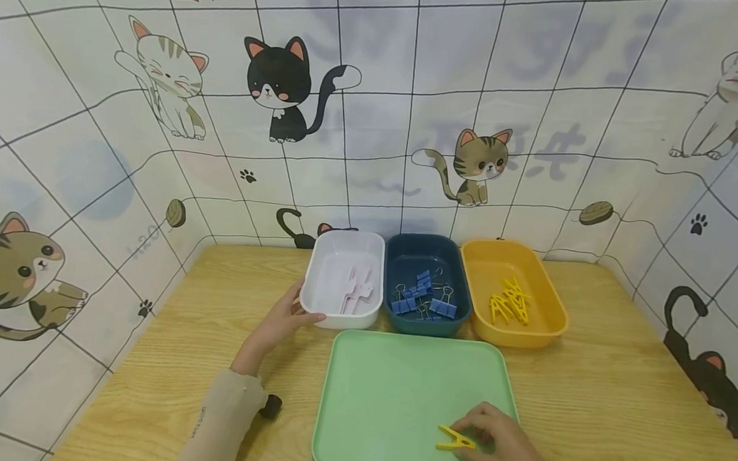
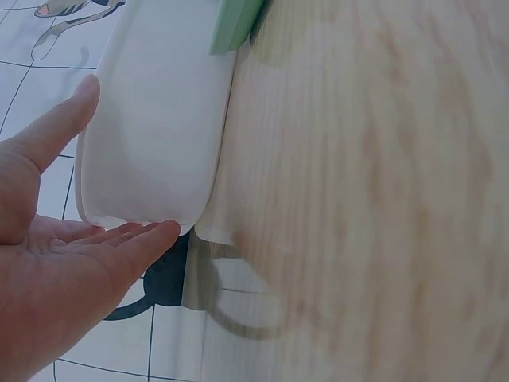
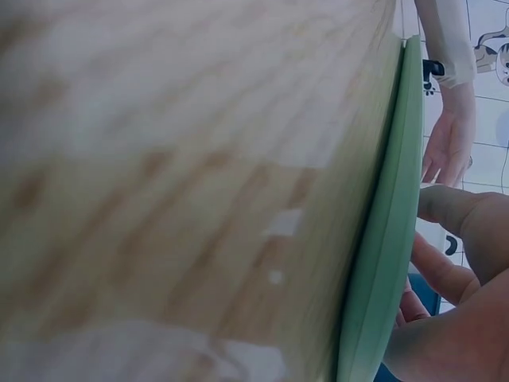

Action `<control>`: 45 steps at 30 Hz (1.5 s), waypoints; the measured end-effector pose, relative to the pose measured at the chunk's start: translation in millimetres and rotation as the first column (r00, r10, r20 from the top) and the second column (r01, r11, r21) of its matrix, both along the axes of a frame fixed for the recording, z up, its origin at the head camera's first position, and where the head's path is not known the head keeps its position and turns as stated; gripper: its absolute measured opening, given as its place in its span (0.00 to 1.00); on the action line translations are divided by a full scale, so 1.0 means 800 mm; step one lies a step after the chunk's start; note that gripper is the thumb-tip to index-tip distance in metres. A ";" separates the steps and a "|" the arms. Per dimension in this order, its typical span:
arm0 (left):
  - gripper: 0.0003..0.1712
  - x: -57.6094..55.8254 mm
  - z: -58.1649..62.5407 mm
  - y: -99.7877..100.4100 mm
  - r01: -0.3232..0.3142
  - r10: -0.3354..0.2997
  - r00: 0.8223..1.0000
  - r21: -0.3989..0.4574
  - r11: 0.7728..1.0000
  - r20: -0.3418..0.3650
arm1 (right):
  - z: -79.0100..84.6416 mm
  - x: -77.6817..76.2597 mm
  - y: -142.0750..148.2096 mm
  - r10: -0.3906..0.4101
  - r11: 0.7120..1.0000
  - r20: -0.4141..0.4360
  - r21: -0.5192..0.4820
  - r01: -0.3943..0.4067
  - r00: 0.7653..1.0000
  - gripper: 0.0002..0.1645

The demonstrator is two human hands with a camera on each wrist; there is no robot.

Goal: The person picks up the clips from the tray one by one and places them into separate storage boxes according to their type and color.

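Over the right part of a green tray (image 1: pixel 405 397), my right hand (image 1: pixel 498 447) pinches a yellow clothespin (image 1: pixel 456 440) whose two prongs point left. The right wrist view shows that hand (image 3: pixel 469 270) beside the tray's edge, with the clothespin hidden there. My left hand (image 1: pixel 279 324) rests against the left side and front corner of a white bin (image 1: pixel 340 321). In the left wrist view its thumb and fairly straight fingers touch the bin's outer wall (image 2: pixel 155 119). Pale, pinkish-white clips (image 1: pixel 357 290) lie inside that bin.
A dark blue bin (image 1: pixel 423 327) with several blue binder clips (image 1: pixel 419 291) stands in the middle. Right of it is a yellow bin (image 1: pixel 522 336) with several yellow clothespins (image 1: pixel 512 301). Behind the wooden table (image 1: pixel 596 389) hangs a cat-patterned wall covering (image 1: pixel 375 138).
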State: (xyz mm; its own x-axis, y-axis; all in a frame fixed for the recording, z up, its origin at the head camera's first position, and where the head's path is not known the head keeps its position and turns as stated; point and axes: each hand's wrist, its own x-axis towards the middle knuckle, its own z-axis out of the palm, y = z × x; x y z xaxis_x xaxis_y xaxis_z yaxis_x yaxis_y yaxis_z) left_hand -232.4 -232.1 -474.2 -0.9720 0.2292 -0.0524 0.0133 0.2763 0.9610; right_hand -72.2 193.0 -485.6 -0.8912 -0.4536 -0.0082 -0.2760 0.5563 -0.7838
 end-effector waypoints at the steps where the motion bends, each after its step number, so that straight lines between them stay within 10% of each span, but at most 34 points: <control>1: 0.56 0.000 0.000 0.000 -0.004 0.004 1.000 -0.002 1.000 0.003 | 0.000 -0.001 0.000 -0.002 1.000 -0.002 -0.002 0.002 1.000 0.13; 18: 0.55 0.001 0.000 0.000 -0.010 0.010 1.000 -0.032 0.999 0.005 | 0.012 -0.011 0.001 -0.048 0.999 0.137 0.012 0.047 0.989 0.13; 45: 0.56 0.002 0.003 -0.002 -0.001 0.001 1.000 -0.006 1.000 0.012 | 0.050 -0.041 0.019 -0.073 0.994 -0.130 0.066 0.082 0.989 0.11</control>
State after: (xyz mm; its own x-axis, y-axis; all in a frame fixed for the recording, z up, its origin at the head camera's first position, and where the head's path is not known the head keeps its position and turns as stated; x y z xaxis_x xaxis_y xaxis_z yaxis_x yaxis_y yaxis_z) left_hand -230.8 -233.3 -472.1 -0.9714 0.2283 -0.0658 0.0013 0.2821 0.9594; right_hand -104.9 208.3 -445.5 -0.9193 -0.3857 0.0780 -0.3252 0.6331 -0.7024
